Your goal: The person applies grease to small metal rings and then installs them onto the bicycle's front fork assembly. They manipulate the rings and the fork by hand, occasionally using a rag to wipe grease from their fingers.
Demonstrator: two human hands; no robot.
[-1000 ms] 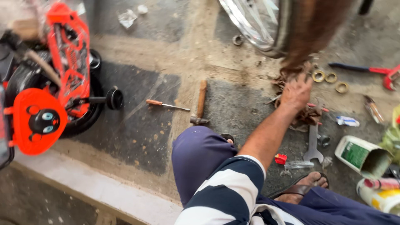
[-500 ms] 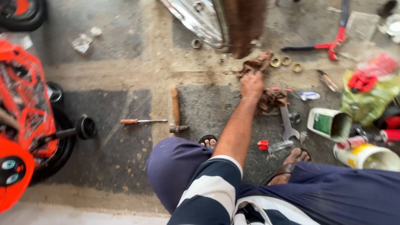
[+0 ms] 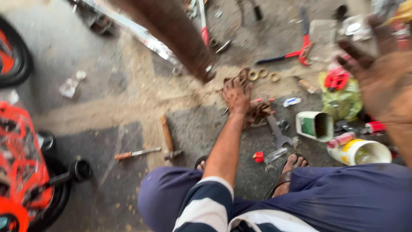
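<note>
- The left hand reaches down to the concrete floor, palm down on a heap of rusty brown metal parts. Its fingers are curled narrow over the heap; whether they grip a piece cannot be told.
- The right hand is raised close to the camera, right of the heap and blurred. It is grimy, its fingers spread wide, holding nothing.
- Three brass rings lie in a row just beyond the heap, close to the left fingertips.
- A steel open-ended wrench lies just right of the heap, on the near side.
- A small red cap sits nearer than the heap, beside a sandalled foot.
- A green and white can lies on its side to the right of the heap, mouth open; a yellow and white tub sits further right and nearer.
- Red-handled pliers lie beyond the heap to the right.
- A hammer with a wooden handle lies left of the heap; an orange-handled screwdriver lies further left.
- A rusty brown bar slants down from above, ending just left of and beyond the heap.
- An orange motorcycle stands far left of the heap.
</note>
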